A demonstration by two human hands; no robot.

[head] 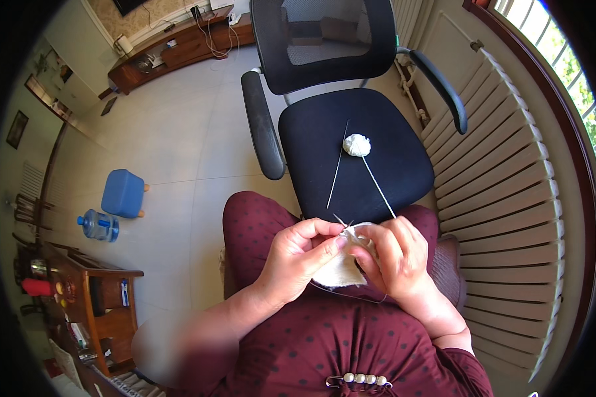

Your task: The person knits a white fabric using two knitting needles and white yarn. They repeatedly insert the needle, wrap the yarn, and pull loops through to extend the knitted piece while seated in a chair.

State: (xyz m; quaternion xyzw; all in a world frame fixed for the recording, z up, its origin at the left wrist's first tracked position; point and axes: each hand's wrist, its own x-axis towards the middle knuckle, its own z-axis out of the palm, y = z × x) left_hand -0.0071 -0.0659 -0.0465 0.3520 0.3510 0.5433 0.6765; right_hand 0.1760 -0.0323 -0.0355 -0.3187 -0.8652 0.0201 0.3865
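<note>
My left hand [303,255] pinches a small piece of white knitting [341,272] near its top edge, where the tips of the knitting needles [339,219] cross. On the other side, my right hand [400,253] grips the work, fingers curled. A strand of white yarn [377,187] runs from that hand up to a yarn ball [356,145] on the black chair seat [308,144]. A thin cable [347,296] loops below the knitting. Beside the ball lies a loose straight needle [337,166]. The fingers hide part of the stitches and needles.
The office chair's armrests [263,124] flank its seat. A white radiator [501,208] lines the wall at right, under a barred window. On the floor at left are a blue stool [123,193] and a water jug [98,226]. A wooden cabinet [111,317] stands lower left.
</note>
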